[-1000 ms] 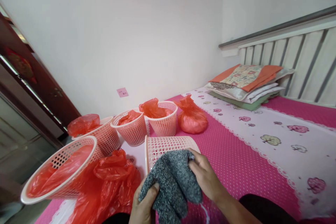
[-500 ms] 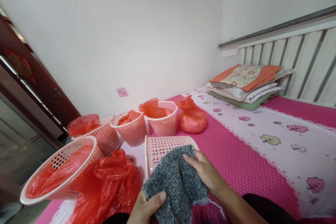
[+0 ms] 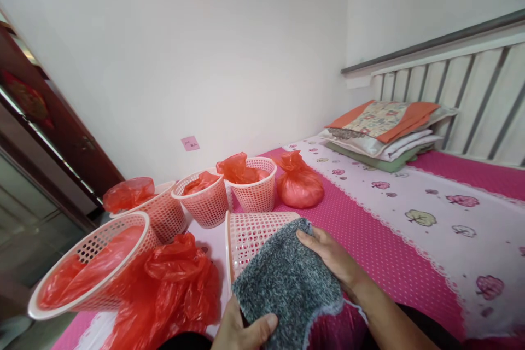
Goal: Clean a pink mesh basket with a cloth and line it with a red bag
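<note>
A fuzzy grey cloth [image 3: 287, 284] lies spread over a pink plastic basket [image 3: 250, 235] that rests on its side on the bed in front of me. My left hand [image 3: 244, 331] pinches the cloth's near edge at the bottom of the view, thumb on top. My right hand [image 3: 328, 254] grips the cloth's far right edge, fingers curled over it.
Several pink baskets [image 3: 205, 202] lined with red plastic bags stand to the left and behind. A loose red bag [image 3: 172, 284] lies beside the left basket [image 3: 90, 268], a tied red bag [image 3: 299, 183] further back. Folded pillows [image 3: 385, 131] sit by the slatted headboard [image 3: 471, 93]. The pink bedsheet [image 3: 389, 240] stretches right.
The bunched grey cloth has been pulled out flat across the tipped basket. My right hand moved right along its edge, my left hand drew its near edge toward me.
</note>
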Available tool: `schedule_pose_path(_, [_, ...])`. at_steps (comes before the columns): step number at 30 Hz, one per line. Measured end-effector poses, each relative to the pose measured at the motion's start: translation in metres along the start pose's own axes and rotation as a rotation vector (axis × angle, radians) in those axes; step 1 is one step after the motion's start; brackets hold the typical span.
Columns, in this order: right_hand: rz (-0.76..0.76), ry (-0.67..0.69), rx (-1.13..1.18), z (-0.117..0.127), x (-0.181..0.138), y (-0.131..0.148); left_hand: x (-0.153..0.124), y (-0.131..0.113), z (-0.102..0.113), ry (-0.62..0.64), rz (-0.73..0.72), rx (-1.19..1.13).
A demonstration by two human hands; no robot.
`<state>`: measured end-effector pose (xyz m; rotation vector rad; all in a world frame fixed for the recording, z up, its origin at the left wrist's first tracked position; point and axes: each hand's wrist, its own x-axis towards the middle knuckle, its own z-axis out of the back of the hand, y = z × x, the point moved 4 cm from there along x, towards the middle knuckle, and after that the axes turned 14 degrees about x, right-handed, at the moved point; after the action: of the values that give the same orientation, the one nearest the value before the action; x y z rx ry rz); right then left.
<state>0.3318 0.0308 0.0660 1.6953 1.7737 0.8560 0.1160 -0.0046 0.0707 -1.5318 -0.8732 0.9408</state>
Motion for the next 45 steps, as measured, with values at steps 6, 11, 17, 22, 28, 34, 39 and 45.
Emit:
schedule_pose_path(6, [0.001, 0.211, -0.147, -0.005, 0.001, 0.002, -0.002, 0.007, 0.022, -0.265, 0.137, -0.169])
schedule_pose_path(11, [0.058, 0.099, -0.337, -0.005, 0.006, -0.002, 0.001, -0.003, 0.027, -0.376, -0.043, 0.067])
schedule_pose_path(17, [0.304, -0.083, -0.495, -0.012, 0.004, -0.003, 0.001, -0.012, 0.022, -0.665, -0.225, 0.419])
schedule_pose_path(22, [0.392, -0.137, -0.651, -0.028, -0.003, -0.019, 0.006, -0.012, 0.021, -0.63, -0.269, 0.607])
schedule_pose_path(28, [0.416, -0.037, -0.711, -0.053, -0.02, -0.036, 0.012, -0.002, 0.004, -0.535, -0.248, 0.608])
schedule_pose_path(34, [0.435, -0.057, -0.719, -0.057, -0.035, -0.048, 0.013, -0.007, -0.007, -0.624, -0.286, 0.577])
schedule_pose_path(39, [0.391, -0.013, -0.699, -0.061, -0.035, -0.052, 0.016, -0.01, 0.001, -0.641, -0.319, 0.618])
schedule_pose_path(45, [0.336, 0.022, -0.636, -0.064, -0.028, -0.033, 0.011, 0.013, -0.009, -0.543, -0.491, 0.642])
